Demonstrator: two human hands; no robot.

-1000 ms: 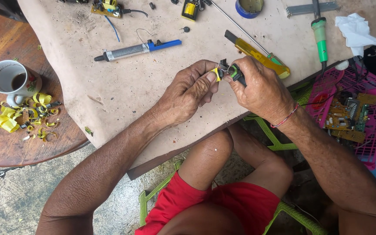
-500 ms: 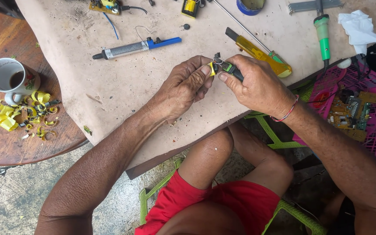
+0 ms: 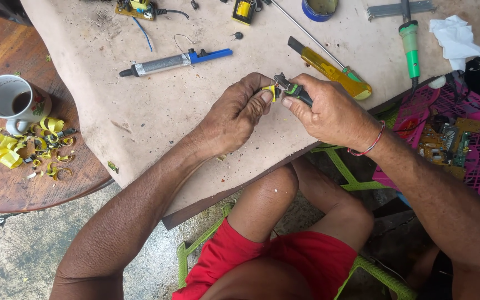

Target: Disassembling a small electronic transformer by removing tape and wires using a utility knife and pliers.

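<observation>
Between left hand [image 3: 239,111] and right hand [image 3: 329,111], pinched: yellow-taped part [image 3: 274,90]

One head-worn camera, looking steeply down

We see everything from a single view at the person's head, aimed down over both forearms onto the counter [image 3: 140,122], with the left hand [image 3: 234,114] and right hand [image 3: 329,111] close below us near the frame's centre. The far edge of the counter runs along the top; the person's knees and red shorts [image 3: 273,266] fill the bottom. A round wooden table [image 3: 12,189] sits at left, a pink basket [image 3: 473,144] at right.
</observation>
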